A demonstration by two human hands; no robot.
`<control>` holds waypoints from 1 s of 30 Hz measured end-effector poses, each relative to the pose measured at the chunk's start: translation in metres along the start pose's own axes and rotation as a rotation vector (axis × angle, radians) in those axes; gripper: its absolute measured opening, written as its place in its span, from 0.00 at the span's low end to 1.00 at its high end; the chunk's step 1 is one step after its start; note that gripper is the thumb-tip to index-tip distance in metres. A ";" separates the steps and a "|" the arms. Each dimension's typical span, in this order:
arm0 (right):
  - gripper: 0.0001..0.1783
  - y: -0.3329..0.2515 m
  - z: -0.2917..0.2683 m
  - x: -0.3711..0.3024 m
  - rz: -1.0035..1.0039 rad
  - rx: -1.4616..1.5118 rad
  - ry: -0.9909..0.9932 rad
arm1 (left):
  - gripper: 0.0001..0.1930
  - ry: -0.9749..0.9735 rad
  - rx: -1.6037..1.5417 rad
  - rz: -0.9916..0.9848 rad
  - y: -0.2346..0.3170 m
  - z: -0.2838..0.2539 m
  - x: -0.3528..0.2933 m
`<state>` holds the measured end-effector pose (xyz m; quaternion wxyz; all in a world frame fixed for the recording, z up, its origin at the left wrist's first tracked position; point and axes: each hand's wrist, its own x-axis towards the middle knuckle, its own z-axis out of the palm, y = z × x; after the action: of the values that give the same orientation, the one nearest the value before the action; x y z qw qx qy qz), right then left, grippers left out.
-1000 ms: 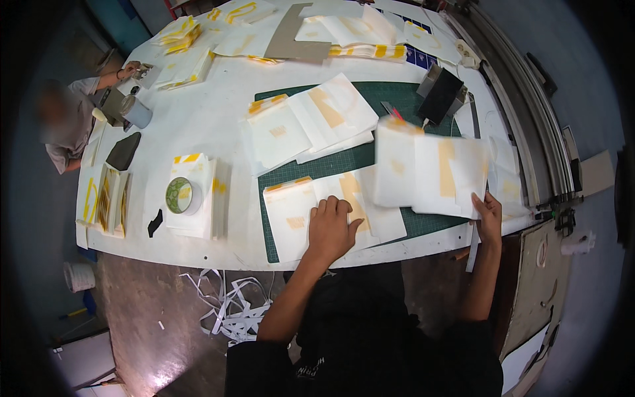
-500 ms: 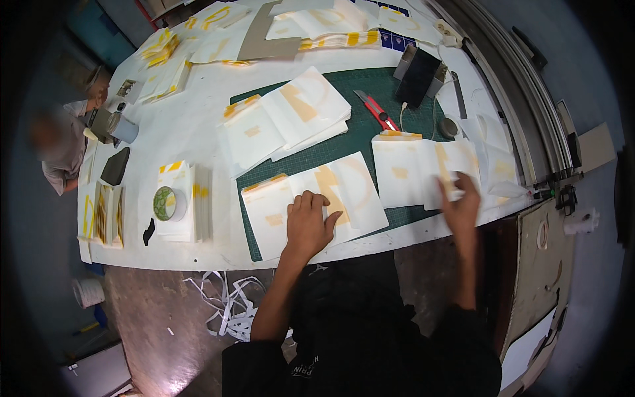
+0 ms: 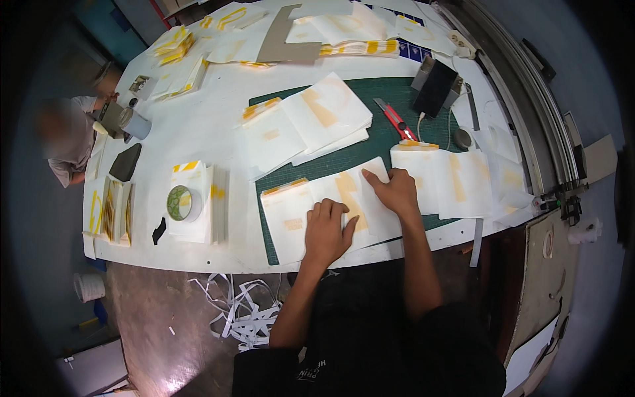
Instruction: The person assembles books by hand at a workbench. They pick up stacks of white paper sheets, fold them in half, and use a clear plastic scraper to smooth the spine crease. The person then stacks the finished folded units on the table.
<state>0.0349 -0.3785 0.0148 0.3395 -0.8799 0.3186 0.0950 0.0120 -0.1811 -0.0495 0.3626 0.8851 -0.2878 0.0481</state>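
My left hand (image 3: 326, 229) lies open on a white folded sheet (image 3: 291, 225) with pale orange print, its fingers bent and its thumb apart. Over the right edge of that same sheet rests my right hand (image 3: 397, 192), open, with the thumb stretched across the paper and the other fingers curved. Another printed stack (image 3: 463, 178) lies just to the right of this hand. Behind the sheet is a larger pile of printed sheets (image 3: 324, 112). All of them lie at least partly on a green cutting mat (image 3: 390, 92).
A red utility knife (image 3: 395, 120) lies on the mat near a black phone (image 3: 436, 88) with a cable. To the left, a tape roll (image 3: 183, 203) sits on a stack of sheets. A grey L-shaped board (image 3: 284, 49) lies at the back. At far left is another person (image 3: 69, 135).
My right hand has moved left from the right-hand stack onto the sheet under my left hand. My left hand stays on that sheet. The whole view has shifted slightly.
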 end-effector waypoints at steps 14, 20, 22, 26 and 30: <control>0.16 -0.014 -0.044 -0.076 -0.655 0.128 -0.082 | 0.30 0.303 -0.236 -0.120 -0.014 -0.024 -0.012; 0.16 -0.044 -0.090 -0.042 -0.796 0.513 -0.144 | 0.43 0.775 -0.521 -0.333 -0.056 -0.085 -0.007; 0.22 -0.067 -0.090 0.005 -0.855 0.536 -0.195 | 0.35 0.709 -0.751 -0.374 -0.069 -0.110 0.018; 0.28 -0.098 -0.082 0.097 -0.638 0.550 -0.315 | 0.17 0.481 -0.802 -0.510 -0.088 -0.140 0.099; 0.35 -0.103 -0.057 0.179 -0.602 -0.056 -0.139 | 0.28 0.308 -0.426 -0.606 -0.139 -0.129 0.142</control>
<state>0.2363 -0.4461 0.0443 0.3488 -0.9352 0.0172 0.0589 0.2215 -0.0830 0.0011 0.5746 0.8174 0.0405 0.0102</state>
